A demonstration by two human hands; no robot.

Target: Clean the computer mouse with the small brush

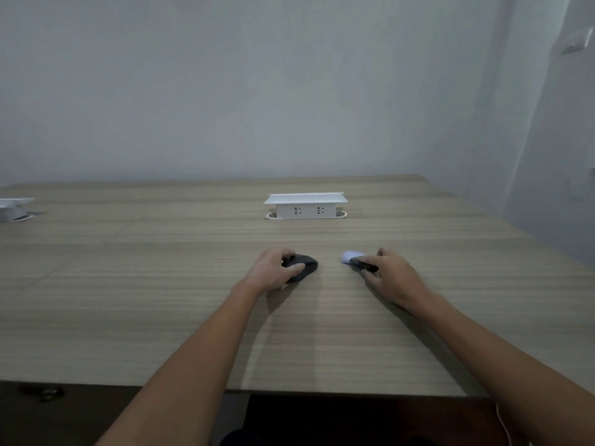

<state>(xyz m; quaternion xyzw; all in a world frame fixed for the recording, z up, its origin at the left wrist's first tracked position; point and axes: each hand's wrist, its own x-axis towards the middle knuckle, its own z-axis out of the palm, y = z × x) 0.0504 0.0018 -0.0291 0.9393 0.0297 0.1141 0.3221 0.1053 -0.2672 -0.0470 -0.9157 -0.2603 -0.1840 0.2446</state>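
Note:
A dark grey computer mouse [304,264] lies on the wooden table [161,300] a little past its middle. My left hand [273,268] is closed around the mouse from the left, thumb on its near side and fingers over its far side. To the right, the small brush [355,259] has a dark handle and a pale bluish-white head that points left and rests on the table. My right hand [391,276] grips the brush handle with thumb and fingers. The two hands are about a hand's width apart.
A white pop-up socket box [305,206] with its lid raised stands behind the hands, near the table's far edge. A second white box [14,209] sits at the far left. Grey walls close off the back and right. The table's near edge runs just below my forearms.

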